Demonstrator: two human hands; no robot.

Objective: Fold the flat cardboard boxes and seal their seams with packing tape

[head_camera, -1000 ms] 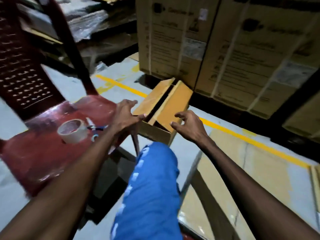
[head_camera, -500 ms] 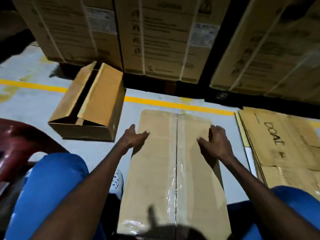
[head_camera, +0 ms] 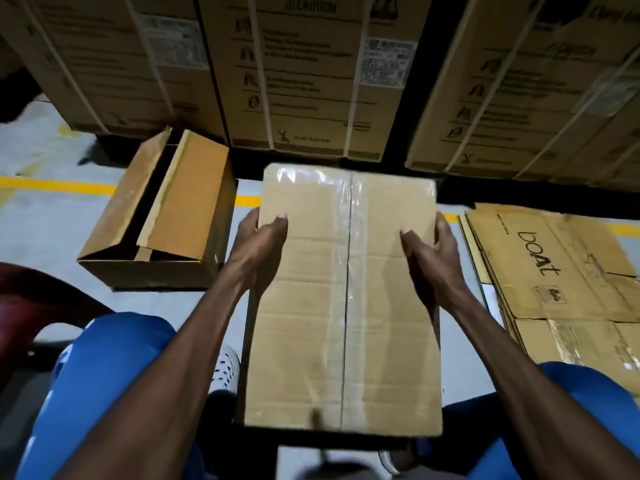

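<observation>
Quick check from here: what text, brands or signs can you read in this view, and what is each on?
"CAUTION": top of the middle stacked carton, beside a warning triangle.
"boAt": handwritten on the flattened cardboard at right.
Smaller print, pictograms and the white shipping labels on the cartons: too blurred to read.
The taped flat box held in both hands: no text.

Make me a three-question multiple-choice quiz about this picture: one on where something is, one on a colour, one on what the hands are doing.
1. Where is the open box?
A. left of the held cardboard
B. right of it
C. on it

2. What colour is the floor line?
A. white
B. yellow
C. red

3. What are the hands doing?
A. hanging idle
B. both gripping the flat cardboard
C. only one gripping it

Answers: A, it sits on the floor to the left; B, the stripe is yellow; B, left hand and right hand pinch opposite edges.
</observation>
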